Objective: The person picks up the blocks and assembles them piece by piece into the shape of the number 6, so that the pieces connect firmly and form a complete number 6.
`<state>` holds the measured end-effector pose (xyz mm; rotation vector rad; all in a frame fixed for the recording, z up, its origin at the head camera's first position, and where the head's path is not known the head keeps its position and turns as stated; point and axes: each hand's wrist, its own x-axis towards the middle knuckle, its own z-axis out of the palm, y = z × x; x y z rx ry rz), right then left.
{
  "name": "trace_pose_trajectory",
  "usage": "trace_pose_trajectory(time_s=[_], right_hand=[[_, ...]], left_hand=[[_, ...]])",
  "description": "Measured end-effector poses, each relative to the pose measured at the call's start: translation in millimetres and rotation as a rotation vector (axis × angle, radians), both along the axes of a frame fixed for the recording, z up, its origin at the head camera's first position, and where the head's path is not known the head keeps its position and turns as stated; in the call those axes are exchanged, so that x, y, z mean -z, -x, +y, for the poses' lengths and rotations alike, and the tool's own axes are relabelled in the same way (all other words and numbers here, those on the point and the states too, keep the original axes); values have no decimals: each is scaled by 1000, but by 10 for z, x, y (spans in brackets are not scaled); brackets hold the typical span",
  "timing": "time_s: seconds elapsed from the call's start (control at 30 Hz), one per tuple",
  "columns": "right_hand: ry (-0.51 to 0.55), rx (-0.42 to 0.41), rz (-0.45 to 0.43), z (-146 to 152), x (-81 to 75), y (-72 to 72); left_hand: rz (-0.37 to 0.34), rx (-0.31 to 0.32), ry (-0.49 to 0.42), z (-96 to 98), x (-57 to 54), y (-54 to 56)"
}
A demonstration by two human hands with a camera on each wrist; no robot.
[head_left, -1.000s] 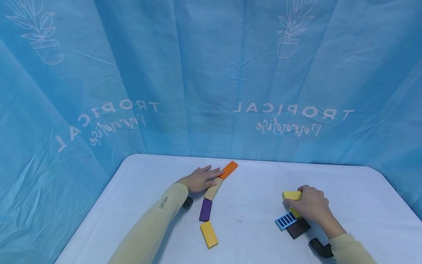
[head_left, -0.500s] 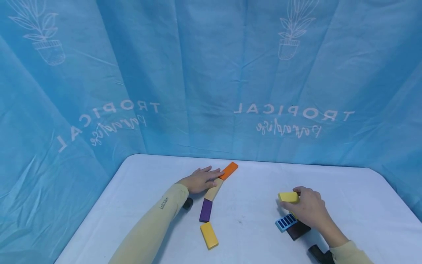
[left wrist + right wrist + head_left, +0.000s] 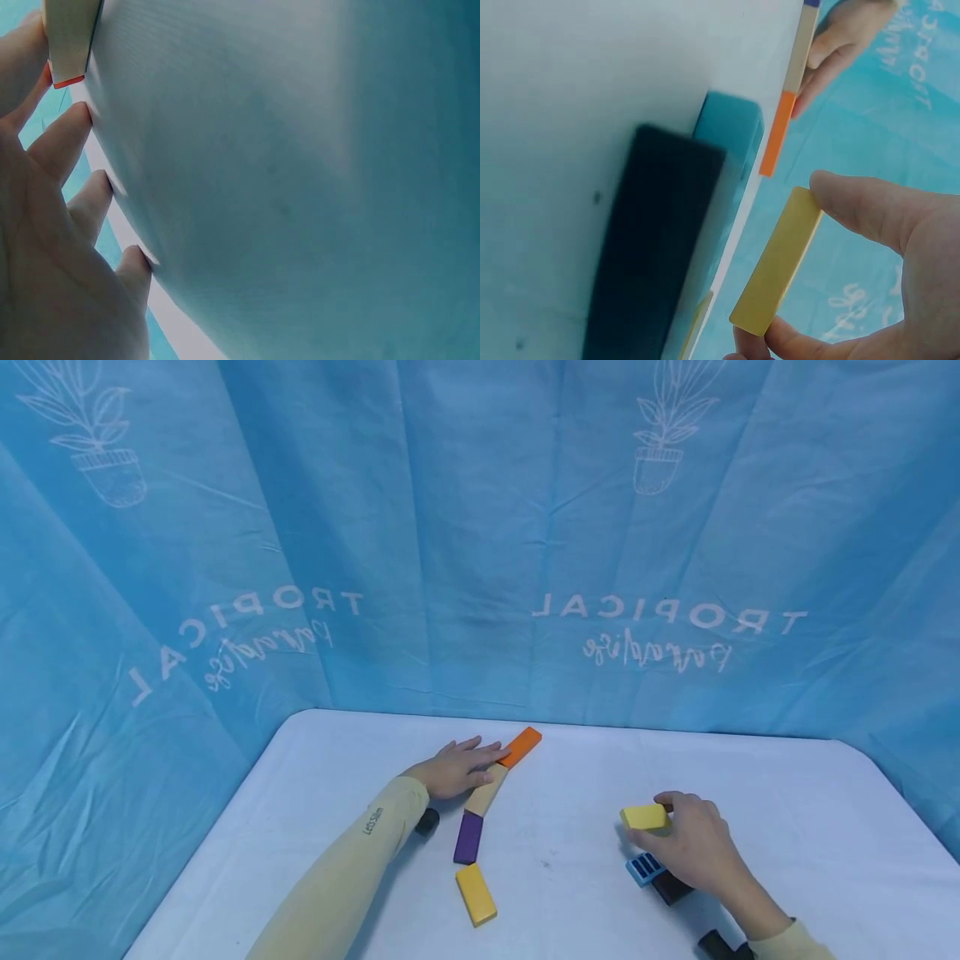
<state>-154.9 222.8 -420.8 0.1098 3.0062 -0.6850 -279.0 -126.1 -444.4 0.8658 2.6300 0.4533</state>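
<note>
My left hand lies with straight, spread fingers at the row's far end, index finger on the orange block and thumb by the natural wood block. A purple block and a golden-yellow block continue the row nearer me. In the right wrist view, my right hand pinches a pale yellow block between thumb and fingers, raised off the table. Below that hand lie a blue block with dark bars and a dark block, partly covered.
A white cloth covers the table. Blue printed curtains hang behind and at the sides. A black strap piece shows by the left wrist, and a black wrist mount by the right.
My right hand has moved left and slightly nearer with the pale yellow block, now covering more of the blue and dark blocks. The left hand and the row have stayed still.
</note>
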Motion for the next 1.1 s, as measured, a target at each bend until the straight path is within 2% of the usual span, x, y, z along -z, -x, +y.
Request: trace_pose_trajectory(time_s=[0.23, 0.8, 1.1], right_hand=[[-2, -62, 35, -77, -1, -74], [-18, -111, 2, -319, -52, -190], [-9, -168, 5, -424, -19, -271]], left_hand=[[4, 6, 1, -3, 12, 3], [-2, -10, 1, 10, -58, -18], [-1, -12, 3, 3, -37, -25]])
